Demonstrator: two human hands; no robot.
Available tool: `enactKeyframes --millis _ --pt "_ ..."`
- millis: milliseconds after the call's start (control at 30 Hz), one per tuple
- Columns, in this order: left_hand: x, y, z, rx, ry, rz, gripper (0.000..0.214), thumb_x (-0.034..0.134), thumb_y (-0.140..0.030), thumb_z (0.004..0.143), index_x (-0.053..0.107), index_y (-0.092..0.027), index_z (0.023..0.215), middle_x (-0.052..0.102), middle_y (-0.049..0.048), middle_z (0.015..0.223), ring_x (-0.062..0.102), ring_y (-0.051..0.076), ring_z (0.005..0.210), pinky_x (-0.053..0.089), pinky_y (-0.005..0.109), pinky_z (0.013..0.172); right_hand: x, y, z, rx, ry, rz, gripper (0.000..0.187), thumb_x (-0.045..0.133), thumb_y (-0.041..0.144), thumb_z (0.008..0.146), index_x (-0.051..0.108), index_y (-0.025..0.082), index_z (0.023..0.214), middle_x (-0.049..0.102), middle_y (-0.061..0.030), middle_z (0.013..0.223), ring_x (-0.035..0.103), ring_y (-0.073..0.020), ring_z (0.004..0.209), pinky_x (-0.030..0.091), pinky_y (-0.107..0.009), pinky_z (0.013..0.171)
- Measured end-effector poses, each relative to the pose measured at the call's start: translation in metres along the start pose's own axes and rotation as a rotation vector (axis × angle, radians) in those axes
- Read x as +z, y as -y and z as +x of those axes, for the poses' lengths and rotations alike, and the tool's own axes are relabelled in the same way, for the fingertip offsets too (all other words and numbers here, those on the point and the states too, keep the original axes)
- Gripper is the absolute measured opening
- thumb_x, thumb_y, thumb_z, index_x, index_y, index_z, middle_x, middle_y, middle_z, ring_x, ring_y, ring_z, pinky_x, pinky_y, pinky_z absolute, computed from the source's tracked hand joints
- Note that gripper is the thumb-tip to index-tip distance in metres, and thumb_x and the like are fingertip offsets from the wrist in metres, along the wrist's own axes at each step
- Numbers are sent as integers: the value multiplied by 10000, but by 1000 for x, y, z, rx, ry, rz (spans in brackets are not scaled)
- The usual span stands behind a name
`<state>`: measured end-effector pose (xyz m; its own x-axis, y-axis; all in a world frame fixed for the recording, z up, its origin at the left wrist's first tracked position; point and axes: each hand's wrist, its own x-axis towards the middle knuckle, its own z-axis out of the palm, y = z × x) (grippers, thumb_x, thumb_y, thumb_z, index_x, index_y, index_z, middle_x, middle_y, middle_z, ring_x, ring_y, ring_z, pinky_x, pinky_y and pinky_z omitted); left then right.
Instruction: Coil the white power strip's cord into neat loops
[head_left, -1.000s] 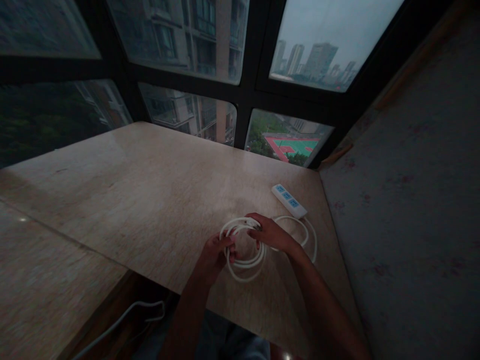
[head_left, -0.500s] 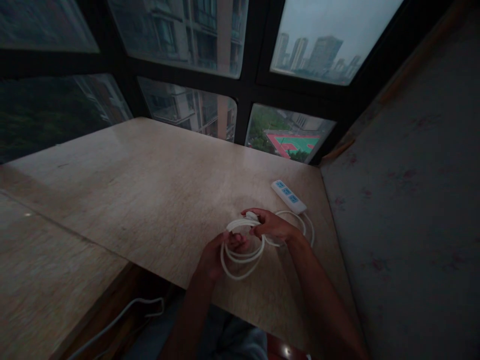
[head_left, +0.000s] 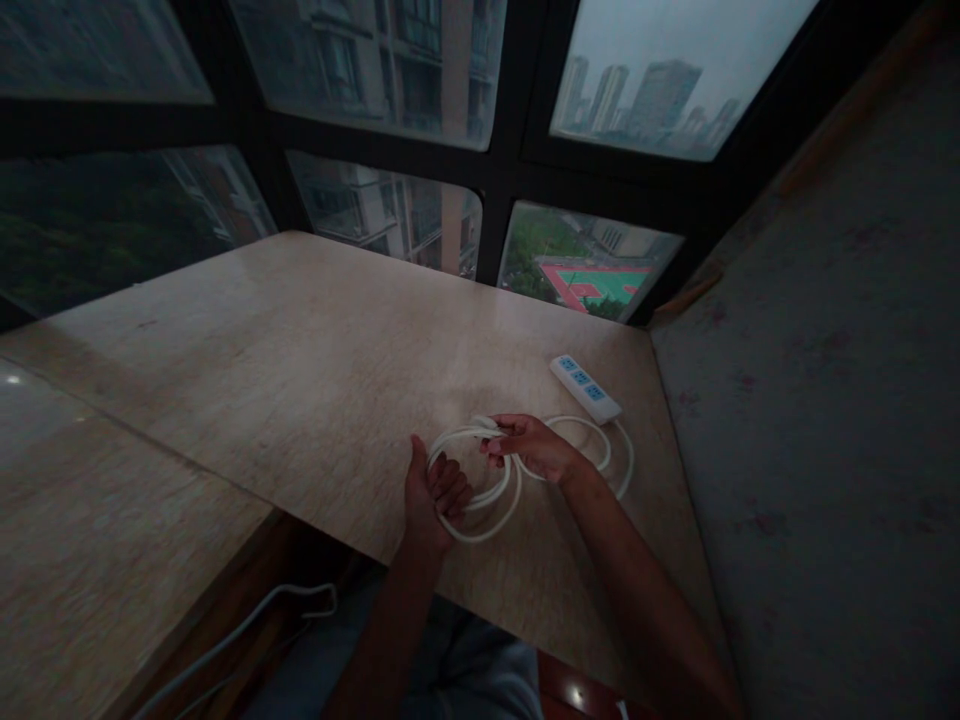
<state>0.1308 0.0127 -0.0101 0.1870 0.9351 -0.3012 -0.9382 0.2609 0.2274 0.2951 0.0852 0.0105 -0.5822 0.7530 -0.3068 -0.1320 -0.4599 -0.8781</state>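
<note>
A white power cord (head_left: 491,492) is wound in several loops above the near part of the stone counter. My left hand (head_left: 435,495) grips the left side of the loops, its fingers curled through them and its thumb raised. My right hand (head_left: 529,445) pinches the loops at their upper right, where the cord's end seems to be; the fingers partly hide it. From the coil a looser stretch of cord runs right to a white power strip (head_left: 586,388) with blue socket faces, which lies on the counter.
The pale stone counter (head_left: 300,350) reaches back to dark-framed windows (head_left: 491,230). A flower-patterned wall (head_left: 795,420) bounds the right side. Below the counter's front edge, another white cable (head_left: 255,615) hangs at the lower left, by my legs.
My left hand has shifted slightly left and its thumb now points up off the cord. The right hand has moved a little left along the coil. The view has shifted slightly.
</note>
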Motion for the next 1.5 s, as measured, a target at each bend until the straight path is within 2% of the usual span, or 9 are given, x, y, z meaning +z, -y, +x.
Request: enactKeyframes --millis 167,333,467,567,700,867,967,1133,1500 --pt "1 7 -1 72 -63 -12 630 478 -568 883 258 -198 424 265 -58 320 236 56 234 166 193 267 -6 -2 -5 41 124 45 501 835 208 591 639 120 1044 723 -119 999 706 -176 729 569 -321 707" --pt "1 11 0 128 -84 -4 637 505 -549 873 248 -195 410 261 -57 305 239 54 232 161 192 269 -11 1 -8 99 211 -47 630 827 200 601 584 142 1179 718 -121 1031 723 -192 778 517 -194 556" --pt "2 13 1 176 -97 4 633 492 -548 876 259 -193 406 268 -55 304 247 55 232 163 194 272 -8 4 -10 111 235 -67 766 830 162 583 515 181 1281 724 -92 1012 717 -193 837 534 -236 674" --pt "2 11 1 218 -94 27 622 493 -531 876 266 -195 404 272 -53 305 259 60 234 163 200 276 -6 5 -11 76 240 -176 635 827 183 595 594 160 1186 729 -70 976 703 -168 826 526 -245 729" --pt "5 -2 -3 297 -61 75 596 538 -466 862 268 -192 406 264 -63 308 260 57 237 184 200 290 -4 8 -14 110 256 -379 367 783 308 675 679 125 976 726 -46 839 680 -137 708 508 -205 612" --pt "16 -24 -13 353 -29 59 572 510 -402 882 273 -190 406 264 -62 313 271 63 240 178 207 293 0 19 -21 123 289 -500 337 666 419 789 670 154 996 725 -38 832 582 -61 471 408 -157 431" --pt "20 -29 -17 338 -41 36 566 487 -379 895 272 -188 408 263 -60 316 264 61 238 157 208 293 2 25 -25 93 290 -566 308 627 420 820 676 152 963 722 -29 796 527 -41 434 377 -152 416" --pt "14 -28 -14 339 -87 -4 541 484 -368 893 280 -193 423 251 -68 325 256 57 243 178 208 298 -4 27 -31 55 270 -686 312 636 377 809 668 142 1012 723 -39 789 612 -85 534 424 -181 495" --pt "3 -22 -11 369 -120 -70 542 445 -403 898 292 -193 422 271 -61 345 270 47 270 224 196 321 -4 21 -32 -92 61 -724 381 466 254 870 555 155 1227 673 -12 705 629 -105 530 400 -178 443"
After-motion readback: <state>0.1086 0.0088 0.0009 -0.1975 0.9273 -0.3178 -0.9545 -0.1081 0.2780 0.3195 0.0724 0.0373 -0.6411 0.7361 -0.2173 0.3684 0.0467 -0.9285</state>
